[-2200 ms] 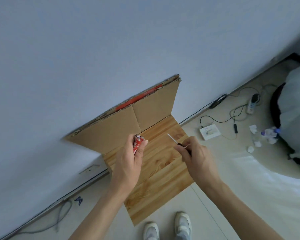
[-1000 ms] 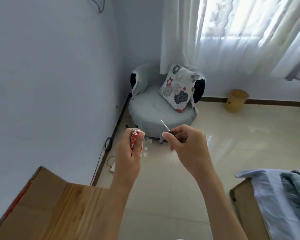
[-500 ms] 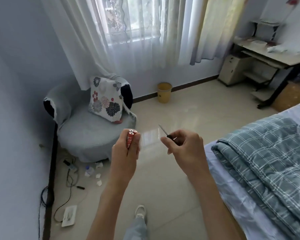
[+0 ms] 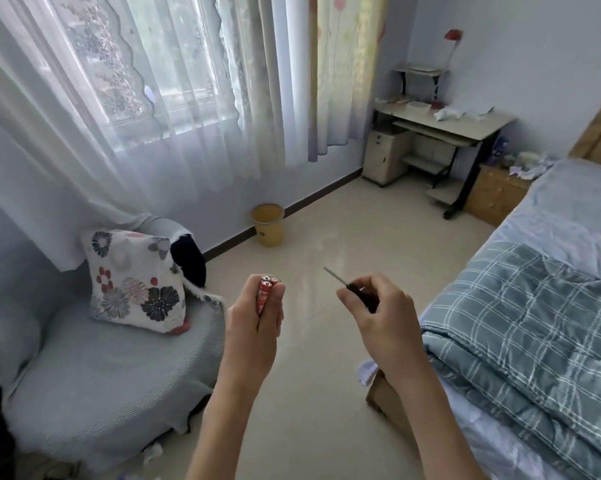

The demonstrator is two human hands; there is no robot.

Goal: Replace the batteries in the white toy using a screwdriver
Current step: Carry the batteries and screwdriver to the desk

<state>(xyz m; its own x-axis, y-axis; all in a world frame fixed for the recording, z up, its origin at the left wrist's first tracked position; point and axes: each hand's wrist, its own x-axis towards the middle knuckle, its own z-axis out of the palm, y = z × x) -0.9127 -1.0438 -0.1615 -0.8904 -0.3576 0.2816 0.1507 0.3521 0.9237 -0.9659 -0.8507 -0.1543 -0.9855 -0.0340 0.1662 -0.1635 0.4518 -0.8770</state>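
Batteries (image 4: 265, 294) upright, gripped by curled left hand (image 4: 257, 323) | screwdriver (image 4: 339, 279) pinched in right hand (image 4: 378, 306), shaft aimed up-left toward batteries (tips apart) | white toy out of view, direction unknown

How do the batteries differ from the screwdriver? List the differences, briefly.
Colour: the batteries are red; the screwdriver has a thin metal shaft and dark handle. Pose: the batteries stand upright; the screwdriver tilts up-left. Hold: the left hand grips the bundled batteries; the right hand pinches the screwdriver. Shared: both are held above the floor.
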